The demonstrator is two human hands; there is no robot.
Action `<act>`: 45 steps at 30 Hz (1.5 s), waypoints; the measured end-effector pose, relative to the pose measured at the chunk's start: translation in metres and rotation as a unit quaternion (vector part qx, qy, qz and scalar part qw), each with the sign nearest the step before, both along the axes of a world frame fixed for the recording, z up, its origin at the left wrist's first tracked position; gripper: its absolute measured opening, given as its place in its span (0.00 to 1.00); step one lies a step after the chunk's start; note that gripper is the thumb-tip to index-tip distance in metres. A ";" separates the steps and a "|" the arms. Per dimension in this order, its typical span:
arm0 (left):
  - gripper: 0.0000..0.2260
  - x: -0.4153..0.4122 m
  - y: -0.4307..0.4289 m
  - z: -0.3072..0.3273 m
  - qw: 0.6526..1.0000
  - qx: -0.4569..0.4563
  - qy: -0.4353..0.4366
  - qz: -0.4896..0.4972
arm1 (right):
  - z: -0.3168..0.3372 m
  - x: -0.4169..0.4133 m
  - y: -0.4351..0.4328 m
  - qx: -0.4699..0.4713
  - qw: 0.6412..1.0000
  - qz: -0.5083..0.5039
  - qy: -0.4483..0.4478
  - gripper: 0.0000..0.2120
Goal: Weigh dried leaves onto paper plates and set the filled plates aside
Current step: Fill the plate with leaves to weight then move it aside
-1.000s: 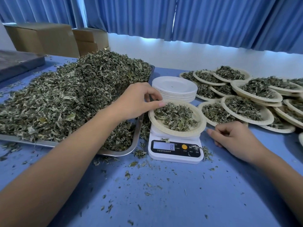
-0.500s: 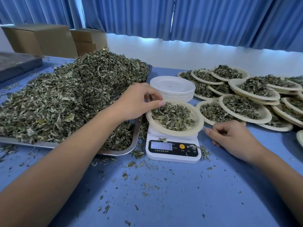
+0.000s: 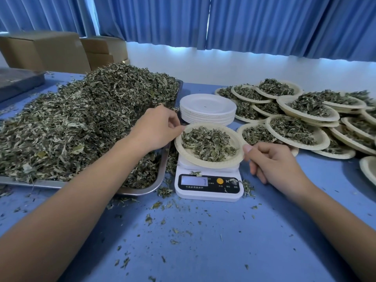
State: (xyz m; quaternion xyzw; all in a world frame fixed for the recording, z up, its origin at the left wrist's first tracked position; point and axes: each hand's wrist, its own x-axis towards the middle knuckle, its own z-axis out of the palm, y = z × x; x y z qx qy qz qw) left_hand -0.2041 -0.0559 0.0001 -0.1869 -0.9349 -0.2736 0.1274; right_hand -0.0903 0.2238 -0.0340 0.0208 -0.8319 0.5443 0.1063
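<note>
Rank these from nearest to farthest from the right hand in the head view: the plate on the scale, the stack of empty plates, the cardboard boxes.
1. Plate on the scale: touching the right hand, at its left.
2. Stack of empty plates: behind the scale.
3. Cardboard boxes: far left corner.

At the left of the frame, brushed metal with a dull sheen is seen in the tray, heaped with dry, crinkled, matt leaves. Smooth white paper is shown by the plate stack at centre; the filled plates at right look cream and matt. Glossy white plastic forms the scale. The table is covered in matt blue. Plain cardboard boxes and pleated cloth curtains fill the top.
</note>
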 end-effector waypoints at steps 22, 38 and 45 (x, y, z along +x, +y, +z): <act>0.05 -0.002 0.113 0.007 0.986 0.133 -0.098 -0.029 | 0.014 -0.010 0.042 -0.257 0.951 -0.164 -0.055 0.14; 0.08 -0.064 0.252 0.056 0.900 0.346 -0.249 -0.094 | 0.070 -0.065 0.161 -0.223 0.935 -0.275 0.024 0.06; 0.03 -0.117 0.325 0.084 0.901 0.336 -0.260 -0.093 | 0.095 -0.124 0.231 -0.109 0.933 -0.340 0.044 0.06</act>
